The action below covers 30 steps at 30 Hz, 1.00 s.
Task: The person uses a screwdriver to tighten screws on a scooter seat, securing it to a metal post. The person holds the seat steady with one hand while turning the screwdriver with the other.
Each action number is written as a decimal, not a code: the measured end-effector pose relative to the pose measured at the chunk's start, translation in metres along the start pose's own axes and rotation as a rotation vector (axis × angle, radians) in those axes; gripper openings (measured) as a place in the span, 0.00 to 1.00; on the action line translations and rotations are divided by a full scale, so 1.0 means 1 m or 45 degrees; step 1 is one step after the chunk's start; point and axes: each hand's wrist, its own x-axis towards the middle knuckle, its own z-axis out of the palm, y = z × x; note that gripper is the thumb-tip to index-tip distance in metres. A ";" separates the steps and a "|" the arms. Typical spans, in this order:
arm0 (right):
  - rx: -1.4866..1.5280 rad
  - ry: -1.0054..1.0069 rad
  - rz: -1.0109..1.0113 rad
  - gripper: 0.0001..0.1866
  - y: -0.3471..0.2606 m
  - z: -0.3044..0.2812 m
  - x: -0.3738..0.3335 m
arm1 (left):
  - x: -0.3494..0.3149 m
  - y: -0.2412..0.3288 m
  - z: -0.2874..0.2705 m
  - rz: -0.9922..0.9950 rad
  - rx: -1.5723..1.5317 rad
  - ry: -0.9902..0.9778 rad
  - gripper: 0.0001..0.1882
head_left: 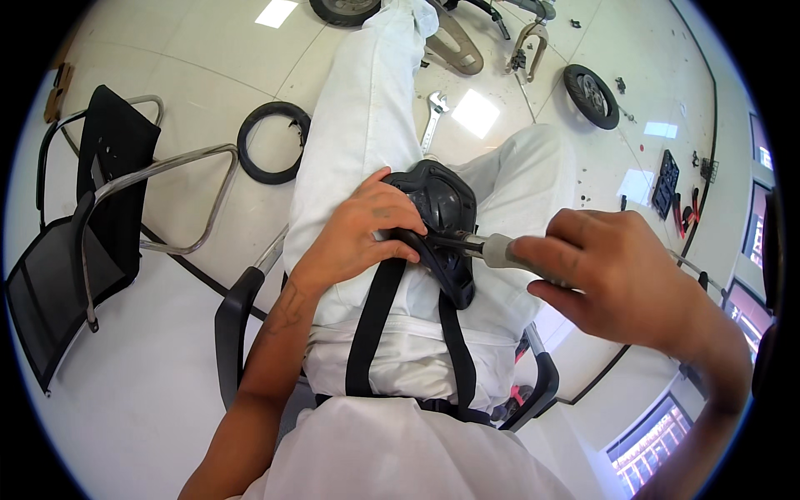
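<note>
Right hand (608, 275) close to the camera pokes a tool into a black part on the lap.

Its grip is clenched around the grey handle of a screwdriver (492, 248), and the metal tip touches the black plastic part (442, 217). That part rests on the person's white trousers (367, 108), with two black straps (373, 325) hanging below it. Left hand (358, 233) grasps the part's edge to keep it from moving. I think a screw is being turned now. Next, the tip must stay straight. A wrench (433, 117) lies on the floor (200, 67) nearby.

A repair workshop: small wheels (592, 95), a loose tyre (272, 142), a wrench (433, 117) and scooter parts lie scattered across the tiled floor (192, 50) in the upper frame.
</note>
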 end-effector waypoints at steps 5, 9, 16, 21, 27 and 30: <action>-0.695 0.177 -0.616 0.11 -0.003 0.010 0.001 | 0.000 -0.002 -0.002 0.007 0.003 -0.005 0.18; -0.726 0.257 -0.757 0.10 0.010 0.013 0.004 | -0.001 -0.004 -0.001 0.009 -0.012 -0.004 0.17; -0.136 0.147 -0.244 0.07 0.004 0.017 0.008 | -0.006 -0.008 0.001 0.009 -0.012 0.011 0.16; 0.634 0.283 0.442 0.11 -0.015 0.023 0.013 | -0.004 -0.009 0.004 0.027 0.000 0.022 0.16; 1.038 -0.018 1.084 0.15 -0.022 -0.001 0.025 | -0.003 -0.005 0.000 0.018 0.027 0.017 0.17; 0.584 -0.057 0.588 0.18 -0.015 -0.004 0.016 | -0.002 -0.001 -0.002 -0.005 0.008 -0.005 0.18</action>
